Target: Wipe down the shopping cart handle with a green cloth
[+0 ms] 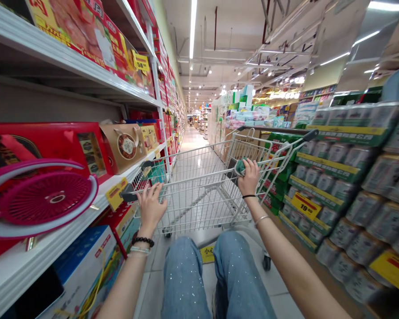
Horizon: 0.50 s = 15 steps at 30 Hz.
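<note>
Both my hands rest on the grey handle of a wire shopping cart (193,188), which rolls ahead of my legs. My left hand (149,208) curls over the handle's left end, close to the shelf edge. My right hand (249,177) grips the handle's right side over a green grip or cloth (240,167). Through the wire mesh I see floor tiles and no goods in the basket. A pink and white round fan (43,199) sits on the shelf, just left of my left hand.
White shelves (53,66) with red gift boxes line the left. Stacked trays of canned drinks (352,195) with a yellow 19 price tag (306,205) stand on the right. A tiled aisle (193,139) runs ahead to more displays. My jeans (219,279) fill the bottom.
</note>
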Each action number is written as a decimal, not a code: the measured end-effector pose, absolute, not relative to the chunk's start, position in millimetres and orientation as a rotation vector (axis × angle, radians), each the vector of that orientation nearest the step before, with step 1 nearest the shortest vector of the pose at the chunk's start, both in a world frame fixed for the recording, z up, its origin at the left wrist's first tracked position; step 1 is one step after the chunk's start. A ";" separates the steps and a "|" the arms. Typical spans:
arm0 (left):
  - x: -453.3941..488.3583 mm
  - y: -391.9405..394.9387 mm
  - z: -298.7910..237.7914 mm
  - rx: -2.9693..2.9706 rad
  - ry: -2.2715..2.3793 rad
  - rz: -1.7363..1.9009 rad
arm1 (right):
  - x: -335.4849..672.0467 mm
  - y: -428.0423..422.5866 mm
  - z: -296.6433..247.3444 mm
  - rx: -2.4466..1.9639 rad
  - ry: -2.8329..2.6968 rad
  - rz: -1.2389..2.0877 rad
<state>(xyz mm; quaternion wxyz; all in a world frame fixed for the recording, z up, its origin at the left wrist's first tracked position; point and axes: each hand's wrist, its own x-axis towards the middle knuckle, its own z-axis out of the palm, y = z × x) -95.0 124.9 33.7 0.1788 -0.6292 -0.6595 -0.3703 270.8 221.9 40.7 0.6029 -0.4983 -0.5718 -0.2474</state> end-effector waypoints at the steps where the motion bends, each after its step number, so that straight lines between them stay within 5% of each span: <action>1: -88.4 125.6 34.2 -1.792 -1.859 -1.052 | 256.2 222.0 38.7 -1.146 -1.334 -0.569; 9: -60.6 126.8 37.3 -1.804 -1.883 -1.050 | 124.9 193.0 22.7 -0.986 -1.761 -0.557; 15: -75.0 124.3 49.6 -1.840 -1.858 -0.949 | 161.9 204.2 25.0 -0.984 -1.853 -0.537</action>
